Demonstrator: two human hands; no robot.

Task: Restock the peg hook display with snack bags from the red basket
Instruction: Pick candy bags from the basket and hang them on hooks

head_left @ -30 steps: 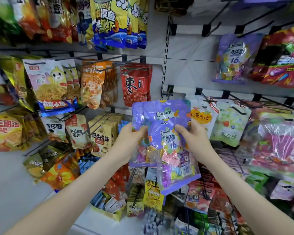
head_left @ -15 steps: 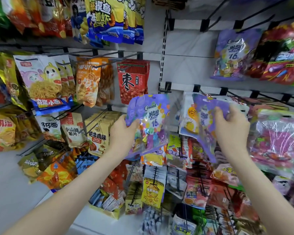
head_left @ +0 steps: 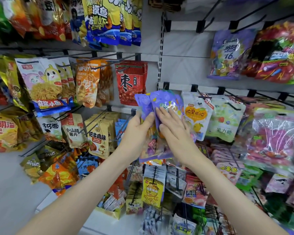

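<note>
Purple glossy plastic snack bags (head_left: 157, 106) stand upright before the display, tops above the fingers. The left hand (head_left: 136, 131) grips their left edge. The right hand (head_left: 173, 131) presses straight fingers on the front bag, perhaps separating it. A matching hung purple bag (head_left: 227, 55) lies upper right, nearer the right hand.

Purple snack bags (head_left: 148, 106) showing yellow and white flecks up top, clear lower halves revealing multicoloured sweets. Red bag (head_left: 130, 83) wearing large black character. Top-row bags (head_left: 102, 19) running yellow over blue wave band. White bag (head_left: 196, 114) carrying orange heart label, yellow fruit print. Pale green bag (head_left: 226, 119) showing red and blue fruit spots. Noodle bag (head_left: 42, 85) showing white ground, yellow cartoon figure, blue bottom strip. Low yellow bag (head_left: 153, 190) wearing black stripes along top. Peg hooks (head_left: 200, 26) standing black against pale grey back panel (head_left: 185, 68).
</note>
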